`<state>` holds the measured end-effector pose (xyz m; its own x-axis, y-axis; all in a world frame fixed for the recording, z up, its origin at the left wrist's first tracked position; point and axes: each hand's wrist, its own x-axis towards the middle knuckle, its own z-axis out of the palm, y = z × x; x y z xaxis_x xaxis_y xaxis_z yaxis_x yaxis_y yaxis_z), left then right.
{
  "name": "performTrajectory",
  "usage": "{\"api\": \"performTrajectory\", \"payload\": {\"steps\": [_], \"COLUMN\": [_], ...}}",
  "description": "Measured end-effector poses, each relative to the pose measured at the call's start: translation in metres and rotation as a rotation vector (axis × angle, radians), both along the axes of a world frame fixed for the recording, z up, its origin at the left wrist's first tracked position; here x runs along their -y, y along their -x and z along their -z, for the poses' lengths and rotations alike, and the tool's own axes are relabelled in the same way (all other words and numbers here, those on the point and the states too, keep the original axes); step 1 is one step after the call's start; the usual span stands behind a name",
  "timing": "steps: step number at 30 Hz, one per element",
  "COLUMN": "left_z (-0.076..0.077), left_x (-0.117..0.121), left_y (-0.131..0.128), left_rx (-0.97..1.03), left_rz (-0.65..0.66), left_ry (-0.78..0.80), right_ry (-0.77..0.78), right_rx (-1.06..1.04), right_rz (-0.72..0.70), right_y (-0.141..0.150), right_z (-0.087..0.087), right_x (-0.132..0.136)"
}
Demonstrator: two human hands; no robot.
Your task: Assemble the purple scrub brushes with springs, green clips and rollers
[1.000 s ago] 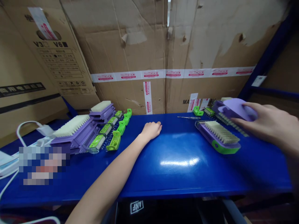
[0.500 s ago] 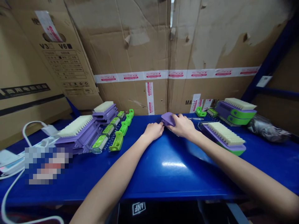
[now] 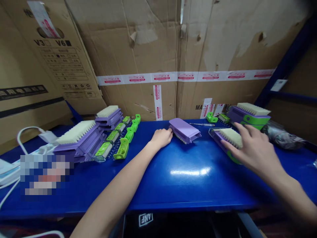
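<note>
A purple brush housing [image 3: 185, 130] lies at the middle of the blue table, bristles down, its near right end hollow. My left hand [image 3: 161, 138] is closed at its left end; the fingertips touch it, and their exact grip is partly hidden. My right hand [image 3: 257, 150] is open, fingers spread, over a purple and green brush [image 3: 229, 138] with cream bristles facing up. Part of that brush is hidden behind the hand, and whether they touch is hard to tell. A slim screwdriver [image 3: 202, 124] lies behind the housing.
At left stand stacked purple bristle brushes [image 3: 79, 138], a row of green-ended blocks with pins [image 3: 112, 136] and green brackets [image 3: 122, 148]. More stacked brushes [image 3: 250, 114] and a plastic bag [image 3: 281, 136] sit at right. White cables [image 3: 18, 138] run along the left; cardboard [image 3: 138, 49] backs the table.
My right hand has let go of the purple housing and moved right, opening over the brush there. The housing now shows fully. My left hand stays at its left end.
</note>
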<state>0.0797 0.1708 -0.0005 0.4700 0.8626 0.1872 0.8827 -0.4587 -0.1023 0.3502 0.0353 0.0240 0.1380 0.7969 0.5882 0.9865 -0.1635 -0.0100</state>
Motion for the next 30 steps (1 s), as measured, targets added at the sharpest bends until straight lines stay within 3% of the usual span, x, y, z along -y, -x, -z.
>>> {"api": "performTrajectory", "payload": {"steps": [4,10,13,16,21,26,30], "left_z": [-0.001,-0.002,-0.002,-0.002,-0.002,-0.001,-0.001], "left_x": [0.001,0.002,0.003,0.003,0.002,0.002,0.001], "left_y": [0.0,0.0,0.0,0.0,0.0,0.0,-0.001], "left_rx": [-0.011,-0.007,-0.001,0.001,0.004,0.01,0.009], "left_rz": [0.007,-0.002,0.001,-0.003,-0.002,0.012,0.009], "left_ry": [-0.008,-0.006,0.001,0.008,0.02,-0.004,-0.002], "right_ry": [0.158,0.21,0.2,0.076,-0.066,-0.055,-0.113], "right_rx": [-0.296,-0.334,-0.262,-0.006,0.337,0.36,0.219], "right_rz": [0.015,0.083,0.056,-0.021,0.0,-0.103,-0.174], "right_y": [-0.045,-0.063,-0.06,-0.051,-0.027,-0.012,-0.011], "right_z": [0.022,0.025,0.023,0.023,0.026,0.034,0.036], "right_x": [0.015,0.017,0.017,0.02,0.029,0.032,0.029]}}
